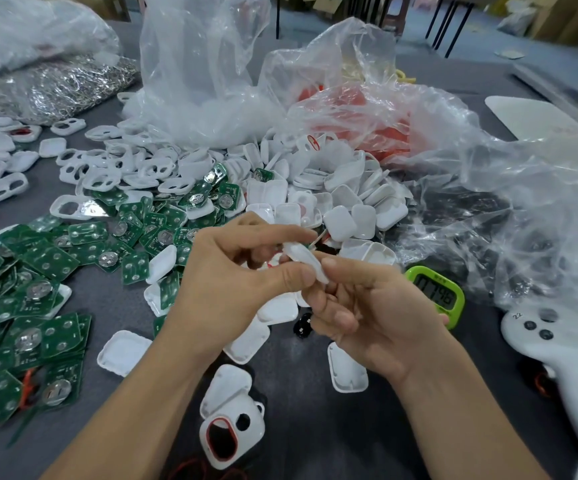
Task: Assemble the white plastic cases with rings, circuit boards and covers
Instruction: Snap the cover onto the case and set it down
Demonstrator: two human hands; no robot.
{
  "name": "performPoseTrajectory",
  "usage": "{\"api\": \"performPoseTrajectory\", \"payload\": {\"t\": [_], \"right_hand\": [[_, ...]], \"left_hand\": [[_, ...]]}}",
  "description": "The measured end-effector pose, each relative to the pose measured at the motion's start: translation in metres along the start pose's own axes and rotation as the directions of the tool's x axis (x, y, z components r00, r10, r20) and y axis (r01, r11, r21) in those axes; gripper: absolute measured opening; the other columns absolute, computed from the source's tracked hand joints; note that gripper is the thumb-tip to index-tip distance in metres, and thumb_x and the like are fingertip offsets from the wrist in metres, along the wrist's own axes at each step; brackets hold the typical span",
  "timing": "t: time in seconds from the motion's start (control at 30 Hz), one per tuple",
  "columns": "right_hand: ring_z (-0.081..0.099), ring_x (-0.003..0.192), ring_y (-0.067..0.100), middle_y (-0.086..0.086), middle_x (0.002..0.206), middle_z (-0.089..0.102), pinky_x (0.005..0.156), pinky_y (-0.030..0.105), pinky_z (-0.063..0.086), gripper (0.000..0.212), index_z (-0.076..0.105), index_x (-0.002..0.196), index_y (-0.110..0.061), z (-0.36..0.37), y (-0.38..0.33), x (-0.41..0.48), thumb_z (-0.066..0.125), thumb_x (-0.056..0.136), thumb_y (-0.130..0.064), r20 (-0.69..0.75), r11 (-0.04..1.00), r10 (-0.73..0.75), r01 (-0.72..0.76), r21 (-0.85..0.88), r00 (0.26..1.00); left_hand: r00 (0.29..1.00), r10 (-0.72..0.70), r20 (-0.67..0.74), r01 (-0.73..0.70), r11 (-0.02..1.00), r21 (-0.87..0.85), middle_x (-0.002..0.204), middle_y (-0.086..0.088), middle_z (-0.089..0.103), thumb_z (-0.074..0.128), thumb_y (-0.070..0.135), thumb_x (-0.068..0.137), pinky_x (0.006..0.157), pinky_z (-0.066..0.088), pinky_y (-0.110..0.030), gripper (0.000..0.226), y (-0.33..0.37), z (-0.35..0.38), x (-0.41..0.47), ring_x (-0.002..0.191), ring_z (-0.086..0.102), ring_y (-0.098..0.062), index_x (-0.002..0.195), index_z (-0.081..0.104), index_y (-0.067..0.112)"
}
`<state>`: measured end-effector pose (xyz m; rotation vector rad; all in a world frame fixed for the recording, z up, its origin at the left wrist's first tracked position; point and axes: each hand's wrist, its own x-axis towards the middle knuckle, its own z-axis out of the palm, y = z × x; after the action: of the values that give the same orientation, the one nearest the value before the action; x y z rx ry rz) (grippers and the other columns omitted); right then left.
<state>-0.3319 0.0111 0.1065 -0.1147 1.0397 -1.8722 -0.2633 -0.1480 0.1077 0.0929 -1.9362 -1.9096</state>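
Two hands: left hand (pixel 232 285) and right hand (pixel 370 320) pinch one white case (pixel 305 260).
Table (pixel 114 299), left edge: green circuit boards (pixel 48 259).

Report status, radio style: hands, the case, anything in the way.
Left hand and right hand both pinch one white case, mid-air. Green timer close behind right hand. Nothing blocking.

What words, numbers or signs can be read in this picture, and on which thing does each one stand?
"22": on the white controller, beside its dark buttons.
"0796": digits on the screen of the green timer; they are tilted, so this reading is not sure.
Small print above the timer screen: too small to read.
Print on the green circuit boards: too small to read.
Red mark on a far white case: blurred, not readable.
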Motion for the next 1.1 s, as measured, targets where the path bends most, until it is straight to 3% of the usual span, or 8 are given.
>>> {"api": "performPoseTrajectory", "payload": {"t": [0.1, 0.27, 0.47, 0.63, 0.73, 0.83, 0.97, 1.1], "right_hand": [[0.066, 0.063, 0.018, 0.013, 0.083, 0.072, 0.064, 0.028, 0.057, 0.022, 0.080, 0.098, -0.007, -0.001, 0.000, 0.001, 0.068, 0.085, -0.021, -0.026, 0.979, -0.082, 0.076, -0.189, 0.996], [0.075, 0.100, 0.022, 0.011, 0.106, 0.079, 0.081, 0.025, 0.058, 0.020, 0.082, 0.101, -0.015, -0.002, 0.000, 0.001, 0.076, 0.082, -0.012, -0.106, 0.877, -0.347, 0.282, -0.389, 0.932], [0.078, 0.086, 0.023, 0.011, 0.090, 0.080, 0.065, 0.018, 0.058, 0.019, 0.083, 0.094, -0.012, 0.009, 0.002, 0.000, 0.079, 0.076, -0.014, -0.143, 0.806, -0.496, 0.393, -0.444, 0.856], [0.075, 0.068, 0.010, 0.006, 0.081, 0.080, 0.052, 0.009, 0.049, 0.021, 0.083, 0.091, -0.012, 0.013, 0.006, -0.001, 0.077, 0.072, -0.018, -0.125, 0.745, -0.594, 0.484, -0.459, 0.795], [0.069, 0.057, 0.002, -0.002, 0.075, 0.078, 0.049, 0.005, 0.045, 0.018, 0.083, 0.090, -0.014, 0.014, 0.011, 0.000, 0.076, 0.074, -0.016, -0.106, 0.699, -0.653, 0.543, -0.464, 0.750], [0.076, 0.076, 0.008, -0.001, 0.084, 0.081, 0.069, 0.014, 0.056, 0.020, 0.083, 0.091, -0.018, 0.012, 0.016, 0.005, 0.077, 0.081, -0.002, -0.093, 0.659, -0.692, 0.573, -0.487, 0.716], [0.077, 0.078, 0.007, -0.005, 0.083, 0.080, 0.071, 0.016, 0.058, 0.028, 0.083, 0.089, -0.024, 0.012, 0.021, 0.007, 0.077, 0.084, 0.003, -0.147, 0.634, -0.708, 0.530, -0.563, 0.691], [0.078, 0.079, 0.017, 0.003, 0.085, 0.080, 0.059, 0.019, 0.058, 0.016, 0.084, 0.091, -0.021, 0.014, 0.016, 0.005, 0.079, 0.085, -0.008, -0.191, 0.733, -0.597, 0.434, -0.523, 0.779]], "left_hand": [[0.998, -0.038, -0.045, 0.039, 0.999, 0.024, 0.079, 0.015, 0.053, 0.099, 0.023, 0.045, 0.068, 0.041, -0.031, 0.041, 0.000, -0.001, 0.001, 0.076, 0.049, -0.012, 0.084, 0.085, 0.029], [0.991, -0.047, -0.126, 0.055, 0.996, 0.066, 0.085, 0.004, 0.056, 0.097, 0.031, 0.044, 0.061, 0.041, -0.022, 0.037, 0.001, 0.000, 0.002, 0.073, 0.050, -0.013, 0.078, 0.084, 0.032], [0.989, -0.059, -0.136, 0.061, 0.998, 0.009, 0.090, -0.014, 0.070, 0.097, 0.031, 0.059, 0.073, 0.058, -0.052, 0.028, 0.001, 0.003, -0.001, 0.086, 0.068, -0.039, 0.083, 0.085, 0.024], [0.978, -0.158, -0.134, 0.121, 0.961, -0.248, 0.090, -0.004, 0.075, 0.092, 0.020, 0.060, 0.078, 0.059, -0.026, 0.024, -0.004, 0.013, -0.003, 0.086, 0.074, -0.018, 0.083, 0.085, 0.016], [0.971, -0.169, -0.170, 0.112, 0.947, -0.303, 0.089, -0.006, 0.073, 0.086, 0.013, 0.065, 0.083, 0.059, -0.029, 0.016, -0.008, 0.017, -0.005, 0.089, 0.073, -0.023, 0.081, 0.084, 0.013], [0.965, -0.176, -0.195, 0.112, 0.947, -0.300, 0.086, -0.006, 0.071, 0.083, 0.009, 0.068, 0.086, 0.059, -0.035, 0.011, -0.008, 0.019, -0.006, 0.090, 0.071, -0.026, 0.078, 0.083, 0.012], [0.949, -0.221, -0.225, 0.144, 0.938, -0.316, 0.083, -0.006, 0.070, 0.082, 0.017, 0.061, 0.082, 0.059, -0.035, 0.015, -0.009, 0.020, -0.006, 0.083, 0.070, -0.022, 0.076, 0.083, 0.013], [0.920, -0.321, -0.226, 0.216, 0.895, -0.390, 0.081, -0.013, 0.075, 0.079, 0.019, 0.065, 0.072, 0.061, -0.032, 0.016, -0.011, 0.023, -0.003, 0.075, 0.070, -0.023, 0.078, 0.083, 0.010]]}}
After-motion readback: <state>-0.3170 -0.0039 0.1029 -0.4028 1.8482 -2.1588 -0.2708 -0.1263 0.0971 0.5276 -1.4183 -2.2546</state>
